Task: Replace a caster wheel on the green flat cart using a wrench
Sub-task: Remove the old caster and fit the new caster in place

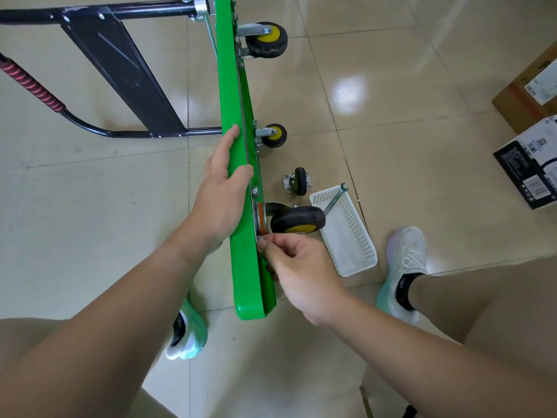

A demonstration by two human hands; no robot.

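The green flat cart stands on its edge, with its underside facing right. My left hand grips the cart's upper edge, thumb over the rim. A black caster wheel with a yellow hub sits against the underside near me. My right hand pinches a small fastener at that caster's mounting plate. A loose caster lies on the floor beside it. The wrench leans in a white basket.
Two more casters, one far and one nearer, stick out from the cart further away. The black folded handle lies on the left. Cardboard boxes stand at the right edge. My shoes rest on the tiled floor.
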